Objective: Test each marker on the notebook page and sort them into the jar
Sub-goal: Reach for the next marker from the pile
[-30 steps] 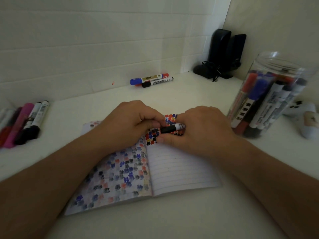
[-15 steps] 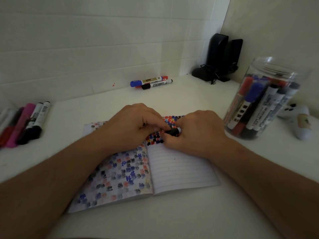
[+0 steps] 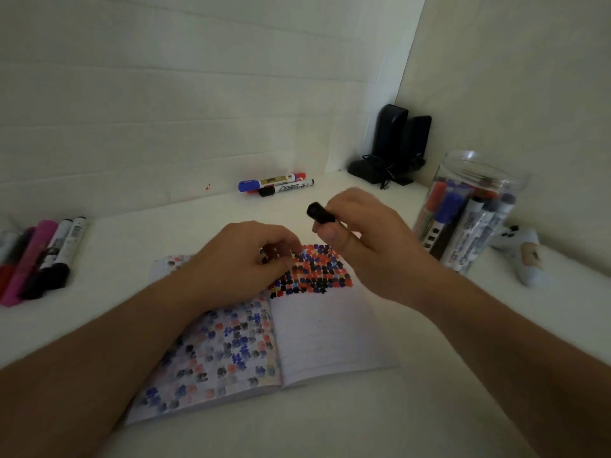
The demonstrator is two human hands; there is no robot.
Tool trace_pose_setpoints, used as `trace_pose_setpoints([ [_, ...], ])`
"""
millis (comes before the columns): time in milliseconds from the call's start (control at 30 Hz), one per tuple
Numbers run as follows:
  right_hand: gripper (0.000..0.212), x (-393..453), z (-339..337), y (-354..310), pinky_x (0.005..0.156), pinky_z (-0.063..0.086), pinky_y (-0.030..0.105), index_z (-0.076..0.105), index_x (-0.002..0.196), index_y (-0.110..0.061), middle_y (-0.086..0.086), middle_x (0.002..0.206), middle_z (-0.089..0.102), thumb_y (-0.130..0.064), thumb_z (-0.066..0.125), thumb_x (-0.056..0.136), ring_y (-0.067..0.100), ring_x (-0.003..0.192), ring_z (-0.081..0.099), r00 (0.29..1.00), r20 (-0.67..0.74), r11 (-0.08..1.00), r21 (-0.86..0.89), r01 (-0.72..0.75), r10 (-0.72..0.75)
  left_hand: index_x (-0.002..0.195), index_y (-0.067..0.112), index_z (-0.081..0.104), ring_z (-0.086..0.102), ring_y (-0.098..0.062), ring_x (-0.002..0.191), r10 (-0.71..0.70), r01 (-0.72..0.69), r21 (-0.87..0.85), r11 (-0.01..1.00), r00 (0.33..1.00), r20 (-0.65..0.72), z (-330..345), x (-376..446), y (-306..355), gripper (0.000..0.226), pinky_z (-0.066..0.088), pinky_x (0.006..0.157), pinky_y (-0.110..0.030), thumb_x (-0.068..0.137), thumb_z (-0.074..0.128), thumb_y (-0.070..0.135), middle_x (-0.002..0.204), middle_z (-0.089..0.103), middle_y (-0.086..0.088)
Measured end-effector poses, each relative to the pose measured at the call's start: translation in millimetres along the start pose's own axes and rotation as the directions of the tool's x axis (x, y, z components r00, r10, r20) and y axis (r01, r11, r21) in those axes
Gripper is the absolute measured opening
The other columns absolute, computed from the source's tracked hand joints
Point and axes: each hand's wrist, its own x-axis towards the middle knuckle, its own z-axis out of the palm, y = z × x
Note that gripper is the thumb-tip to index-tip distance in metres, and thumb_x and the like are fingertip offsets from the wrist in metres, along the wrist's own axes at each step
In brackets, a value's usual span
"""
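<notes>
An open notebook (image 3: 330,335) lies in front of me, with red, blue and black test blots across the top of its lined right page and faded blots on the left page. My right hand (image 3: 370,239) is raised above the page's top edge, gripping a black-capped marker (image 3: 319,213) whose cap end points left. Most of its barrel is hidden in my fist. My left hand (image 3: 244,256) rests on the notebook's top with fingers loosely curled and nothing seen in them. At the right, a clear jar (image 3: 486,166) holds several markers.
Several markers (image 3: 43,259), pink, red and black-capped, lie at the left edge. Three more markers (image 3: 276,185) lie by the back wall. Two black speakers (image 3: 396,143) with a cable stand in the corner. A small white toy (image 3: 522,256) lies right of the jar.
Both hands were together on the marker over the page. My right hand has now lifted away up and to the right with the marker, and my left hand has let go.
</notes>
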Motion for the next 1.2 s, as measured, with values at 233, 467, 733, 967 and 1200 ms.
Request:
trace_pose_setpoints([
  [233, 0.012, 1, -106, -31, 0.076, 0.054, 0.022, 0.068, 0.108, -0.020, 0.001, 0.093, 0.068, -0.023, 0.059, 0.100, 0.009, 0.082, 0.064, 0.921, -0.390, 0.986, 0.160, 0.046, 0.020, 0.110, 0.042, 0.071, 0.058, 0.007, 0.094, 0.031, -0.031, 0.001, 1.000, 0.999, 0.036, -2, -4, 1, 0.018, 0.046, 0.084, -0.017, 0.093, 0.070, 0.034, 0.098, 0.067, 0.026],
  [467, 0.026, -10, -167, 14, 0.080, 0.061, 0.051, 0.048, 0.121, -0.036, 0.001, 0.102, 0.070, -0.025, 0.058, 0.100, 0.020, 0.079, 0.072, 0.772, -0.593, 0.968, 0.055, -0.244, 0.228, 0.102, 0.049, 0.067, 0.056, 0.015, 0.098, 0.008, -0.007, -0.047, 0.999, 1.000, 0.023, -4, -7, 0, 0.019, 0.040, 0.078, -0.006, 0.092, 0.072, 0.034, 0.098, 0.068, 0.028],
  [733, 0.034, -22, -147, 24, 0.068, 0.063, 0.040, 0.037, 0.120, -0.032, -0.003, 0.093, 0.074, -0.024, 0.064, 0.100, 0.014, 0.073, 0.074, 0.780, -0.474, 0.898, 0.056, -0.437, 0.409, 0.102, 0.049, 0.066, 0.055, 0.016, 0.098, -0.005, 0.007, -0.050, 0.999, 1.000, 0.029, -3, -7, -2, 0.018, 0.039, 0.075, -0.004, 0.092, 0.071, 0.035, 0.097, 0.067, 0.028],
  [967, 0.024, -21, -124, 29, 0.049, 0.052, 0.028, 0.048, 0.103, -0.027, -0.011, 0.078, 0.067, -0.050, 0.053, 0.101, 0.010, 0.067, 0.066, 0.833, -0.313, 0.825, -0.203, -0.528, 0.457, 0.104, 0.048, 0.068, 0.057, 0.014, 0.095, -0.017, 0.018, -0.051, 0.999, 0.999, 0.027, -2, -8, -4, 0.016, 0.040, 0.077, -0.007, 0.092, 0.071, 0.038, 0.098, 0.068, 0.027],
  [1200, 0.037, -20, -110, 43, 0.058, 0.045, 0.032, 0.054, 0.068, -0.020, -0.002, 0.064, 0.058, -0.044, 0.056, 0.097, 0.018, 0.065, 0.057, 0.870, -0.367, 0.732, -0.483, -0.481, 0.330, 0.104, 0.047, 0.070, 0.057, 0.013, 0.095, -0.004, 0.006, -0.054, 0.999, 0.999, 0.037, -2, -6, -4, 0.017, 0.041, 0.077, -0.008, 0.092, 0.071, 0.035, 0.097, 0.069, 0.026],
])
